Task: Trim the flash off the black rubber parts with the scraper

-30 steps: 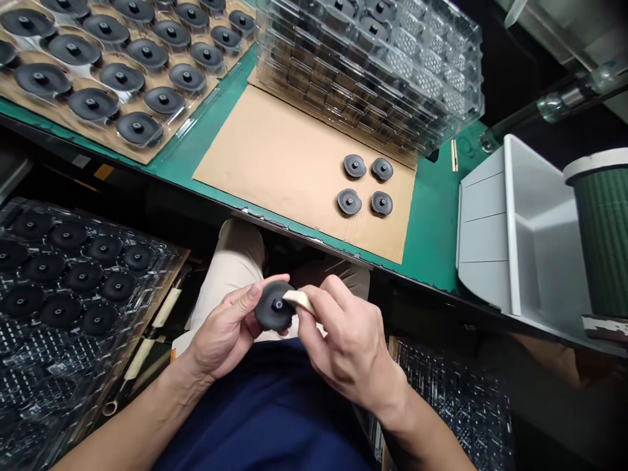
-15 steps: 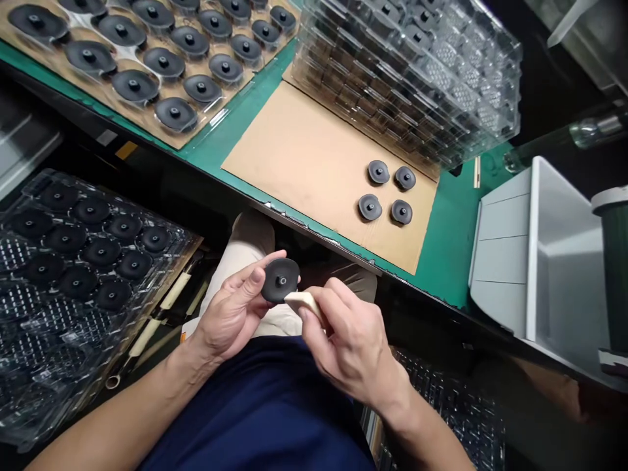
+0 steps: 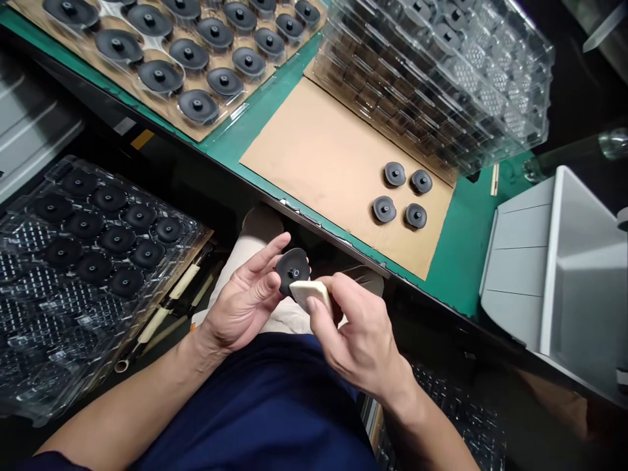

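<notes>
Above my lap, my left hand (image 3: 248, 297) holds a round black disc (image 3: 290, 267) with a small raised hub at its centre. Its thumb and fingers grip the disc by the left side, with the index finger stretched out. My right hand (image 3: 356, 327) pinches a flat cream-coloured block (image 3: 310, 292), too plain to name more exactly. The block overlaps the disc's lower right part from my view; whether the two touch I cannot tell. Several similar black discs (image 3: 384, 209) lie on a cardboard sheet (image 3: 314, 157) on the green bench.
A clear tray of black discs (image 3: 159, 76) lies at the bench's upper left. Stacked clear trays (image 3: 422, 85) stand at the back. At the right is a grey bin (image 3: 520, 248). Another disc-filled tray (image 3: 91, 222) sits lower left, beside wooden-looking rods (image 3: 154, 324).
The view has shifted, so the bench appears further right. My left index finger has straightened from the disc, and the cream block now covers more of the disc's lower edge.
</notes>
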Demonstrator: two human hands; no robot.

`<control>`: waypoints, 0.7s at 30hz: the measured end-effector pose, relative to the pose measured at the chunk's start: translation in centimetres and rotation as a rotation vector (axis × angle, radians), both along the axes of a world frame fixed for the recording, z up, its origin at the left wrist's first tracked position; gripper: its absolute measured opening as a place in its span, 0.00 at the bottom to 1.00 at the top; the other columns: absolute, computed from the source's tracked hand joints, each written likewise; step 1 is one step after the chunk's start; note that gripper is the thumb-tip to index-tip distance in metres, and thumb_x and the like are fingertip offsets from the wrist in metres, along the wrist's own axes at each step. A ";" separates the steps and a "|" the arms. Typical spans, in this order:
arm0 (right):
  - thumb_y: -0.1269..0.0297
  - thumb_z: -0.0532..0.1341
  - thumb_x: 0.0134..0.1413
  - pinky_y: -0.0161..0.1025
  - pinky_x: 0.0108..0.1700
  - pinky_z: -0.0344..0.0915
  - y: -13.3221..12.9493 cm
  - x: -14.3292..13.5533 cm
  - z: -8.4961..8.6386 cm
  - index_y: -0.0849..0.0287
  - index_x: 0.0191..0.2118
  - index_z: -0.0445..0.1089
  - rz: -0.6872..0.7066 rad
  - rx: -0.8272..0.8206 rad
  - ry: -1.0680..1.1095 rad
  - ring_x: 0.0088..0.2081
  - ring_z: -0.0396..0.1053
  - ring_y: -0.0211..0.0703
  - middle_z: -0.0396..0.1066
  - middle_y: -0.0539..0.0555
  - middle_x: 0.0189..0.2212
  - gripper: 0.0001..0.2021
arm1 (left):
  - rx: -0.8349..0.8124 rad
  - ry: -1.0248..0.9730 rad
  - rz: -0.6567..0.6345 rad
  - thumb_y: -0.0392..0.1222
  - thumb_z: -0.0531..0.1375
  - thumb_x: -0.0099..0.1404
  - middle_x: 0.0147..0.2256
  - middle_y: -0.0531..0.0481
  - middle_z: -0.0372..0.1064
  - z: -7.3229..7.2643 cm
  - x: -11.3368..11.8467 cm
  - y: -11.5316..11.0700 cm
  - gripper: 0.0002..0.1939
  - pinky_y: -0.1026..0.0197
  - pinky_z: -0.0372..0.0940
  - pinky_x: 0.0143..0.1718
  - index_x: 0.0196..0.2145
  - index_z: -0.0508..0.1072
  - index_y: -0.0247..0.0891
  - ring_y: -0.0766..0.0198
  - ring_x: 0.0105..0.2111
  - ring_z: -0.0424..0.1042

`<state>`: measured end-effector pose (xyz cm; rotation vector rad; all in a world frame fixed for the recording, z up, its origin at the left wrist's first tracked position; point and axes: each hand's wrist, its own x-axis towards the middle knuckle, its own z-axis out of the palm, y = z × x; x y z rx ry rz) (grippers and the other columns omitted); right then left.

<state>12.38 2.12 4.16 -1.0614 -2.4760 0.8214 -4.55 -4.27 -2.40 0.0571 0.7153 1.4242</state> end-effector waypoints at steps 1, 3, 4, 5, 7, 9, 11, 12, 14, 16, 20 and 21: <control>0.66 0.56 0.69 0.36 0.31 0.56 0.0 0.0 -0.1 0.60 0.40 0.70 0.002 -0.006 -0.003 0.27 0.58 0.36 0.60 0.49 0.27 0.07 | 0.007 0.008 -0.012 0.41 0.72 0.62 0.49 0.50 0.80 0.0 -0.2 -0.1 0.27 0.62 0.68 0.55 0.59 0.76 0.51 0.61 0.50 0.76; 0.66 0.56 0.70 0.36 0.32 0.56 0.2 0.2 -0.3 0.60 0.43 0.71 -0.009 0.050 -0.060 0.28 0.59 0.36 0.62 0.50 0.29 0.07 | -0.008 0.005 -0.071 0.42 0.71 0.64 0.49 0.49 0.80 -0.4 -0.6 -0.4 0.24 0.63 0.69 0.53 0.57 0.78 0.48 0.62 0.48 0.77; 0.66 0.55 0.71 0.36 0.32 0.57 0.5 0.2 -0.2 0.60 0.46 0.72 0.001 0.086 -0.098 0.29 0.60 0.37 0.64 0.51 0.31 0.08 | -0.025 -0.003 -0.117 0.44 0.70 0.65 0.48 0.48 0.80 -0.6 -0.7 -0.5 0.22 0.63 0.71 0.51 0.56 0.79 0.46 0.61 0.46 0.77; 0.66 0.55 0.72 0.35 0.33 0.58 0.8 0.3 -0.2 0.59 0.48 0.72 0.032 0.113 -0.131 0.30 0.62 0.37 0.66 0.52 0.33 0.09 | -0.042 -0.016 -0.168 0.47 0.69 0.66 0.46 0.46 0.80 -0.9 -0.7 -0.7 0.21 0.61 0.73 0.48 0.56 0.79 0.44 0.60 0.43 0.78; 0.67 0.54 0.72 0.36 0.35 0.59 1.3 0.2 0.1 0.58 0.53 0.72 0.142 0.162 -0.170 0.34 0.65 0.39 0.69 0.54 0.37 0.11 | -0.069 -0.075 -0.262 0.53 0.66 0.67 0.43 0.43 0.80 -1.3 -0.5 -0.8 0.22 0.56 0.76 0.41 0.54 0.80 0.41 0.58 0.39 0.78; 0.67 0.55 0.71 0.37 0.38 0.61 1.7 0.1 0.3 0.57 0.54 0.72 0.257 0.224 -0.171 0.38 0.67 0.41 0.70 0.56 0.41 0.12 | -0.070 -0.170 -0.315 0.57 0.64 0.68 0.43 0.41 0.80 -1.4 -0.2 -0.8 0.24 0.53 0.77 0.39 0.53 0.80 0.39 0.55 0.38 0.77; 0.67 0.56 0.71 0.38 0.40 0.61 1.8 -0.1 0.4 0.57 0.53 0.72 0.289 0.267 -0.161 0.39 0.67 0.42 0.71 0.56 0.42 0.11 | -0.055 -0.241 -0.300 0.57 0.64 0.68 0.44 0.42 0.80 -1.2 0.1 -0.6 0.23 0.54 0.77 0.41 0.53 0.81 0.40 0.56 0.39 0.78; 0.67 0.56 0.70 0.39 0.39 0.61 1.7 -0.2 0.5 0.58 0.52 0.72 0.259 0.268 -0.151 0.38 0.67 0.41 0.71 0.55 0.40 0.10 | -0.044 -0.251 -0.265 0.56 0.65 0.67 0.45 0.44 0.80 -1.1 0.1 -0.6 0.22 0.55 0.76 0.43 0.53 0.81 0.41 0.57 0.40 0.78; 0.66 0.57 0.70 0.38 0.35 0.59 1.4 -0.4 0.6 0.60 0.48 0.72 0.131 0.219 -0.105 0.33 0.64 0.39 0.68 0.53 0.33 0.08 | -0.013 -0.207 -0.168 0.48 0.70 0.64 0.47 0.47 0.80 -0.8 0.0 -0.4 0.21 0.60 0.73 0.48 0.54 0.80 0.44 0.61 0.44 0.77; 0.66 0.58 0.69 0.36 0.31 0.57 0.9 -0.6 0.8 0.61 0.42 0.70 0.021 0.118 -0.015 0.27 0.60 0.36 0.64 0.49 0.28 0.05 | 0.026 -0.108 -0.092 0.39 0.74 0.59 0.48 0.49 0.80 -0.5 -0.3 -0.3 0.25 0.64 0.70 0.52 0.55 0.79 0.45 0.63 0.47 0.77; 0.69 0.58 0.67 0.36 0.31 0.57 0.0 -0.8 1.0 0.61 0.41 0.69 0.074 -0.033 0.085 0.27 0.59 0.35 0.63 0.49 0.28 0.04 | 0.088 0.046 -0.037 0.31 0.75 0.53 0.48 0.49 0.80 0.0 -0.9 -0.1 0.30 0.62 0.68 0.54 0.53 0.80 0.46 0.59 0.51 0.76; 0.69 0.58 0.66 0.36 0.31 0.56 -0.1 -0.8 0.9 0.61 0.42 0.69 0.090 -0.030 0.068 0.27 0.59 0.35 0.63 0.48 0.28 0.04 | 0.096 0.060 -0.024 0.31 0.75 0.54 0.48 0.49 0.79 0.0 -1.0 0.0 0.29 0.61 0.69 0.54 0.53 0.80 0.47 0.59 0.51 0.76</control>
